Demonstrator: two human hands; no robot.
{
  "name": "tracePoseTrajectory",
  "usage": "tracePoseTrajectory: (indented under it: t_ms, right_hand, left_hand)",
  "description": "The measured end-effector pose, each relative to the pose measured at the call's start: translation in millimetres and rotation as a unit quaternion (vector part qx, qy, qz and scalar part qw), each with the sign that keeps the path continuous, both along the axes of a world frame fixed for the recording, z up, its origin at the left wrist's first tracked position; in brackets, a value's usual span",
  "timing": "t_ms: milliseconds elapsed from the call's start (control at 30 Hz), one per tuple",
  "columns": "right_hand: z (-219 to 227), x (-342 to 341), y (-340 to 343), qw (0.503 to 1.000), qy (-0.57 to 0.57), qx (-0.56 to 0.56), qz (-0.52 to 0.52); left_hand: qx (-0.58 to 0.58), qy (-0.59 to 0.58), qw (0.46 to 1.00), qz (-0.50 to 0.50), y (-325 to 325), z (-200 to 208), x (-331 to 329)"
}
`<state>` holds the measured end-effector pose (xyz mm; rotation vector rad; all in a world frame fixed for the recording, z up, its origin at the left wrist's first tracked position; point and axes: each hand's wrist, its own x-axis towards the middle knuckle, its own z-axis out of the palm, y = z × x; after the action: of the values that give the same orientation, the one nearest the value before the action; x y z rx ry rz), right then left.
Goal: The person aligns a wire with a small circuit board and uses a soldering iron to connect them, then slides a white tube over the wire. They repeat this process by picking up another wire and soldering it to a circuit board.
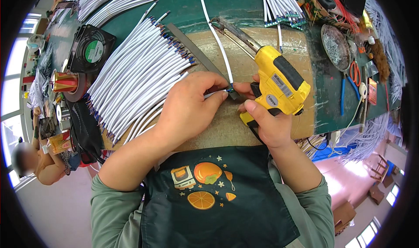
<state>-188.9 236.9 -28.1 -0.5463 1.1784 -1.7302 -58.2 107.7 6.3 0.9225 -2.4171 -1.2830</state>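
My left hand is closed in a pinch on the end of a white cable, at its small coloured wire tips. My right hand grips the handle of a yellow and black soldering gun, whose metal tip points up and away to the left. Its fingertips also reach the lower end of another white cable, which runs down from the far edge to meet the tips in my left hand. Beside my left hand lies a dense row of white cables with dark wire ends. A grey metal bar slants past them.
Under my hands is a brown board on a green table. A black fan and a spool stand left. At right are a round dish, orange-handled scissors and blue-handled pliers. Another person sits far left.
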Motion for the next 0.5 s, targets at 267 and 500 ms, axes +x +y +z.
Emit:
tracePoseTrajectory:
  t_ms: [267, 500]
  right_hand:
    - [-4.9, -2.3, 0.5, 1.000, 0.002, -0.022, 0.010]
    - [-2.8, -1.7, -1.1, 1.000, 0.017, -0.014, 0.000]
  left_hand:
    - [-0.057, -0.006, 0.998, -0.015, 1.7, -0.8, 0.8]
    - [-0.053, 0.009, 0.999, -0.006, 2.2, -2.8, -1.6]
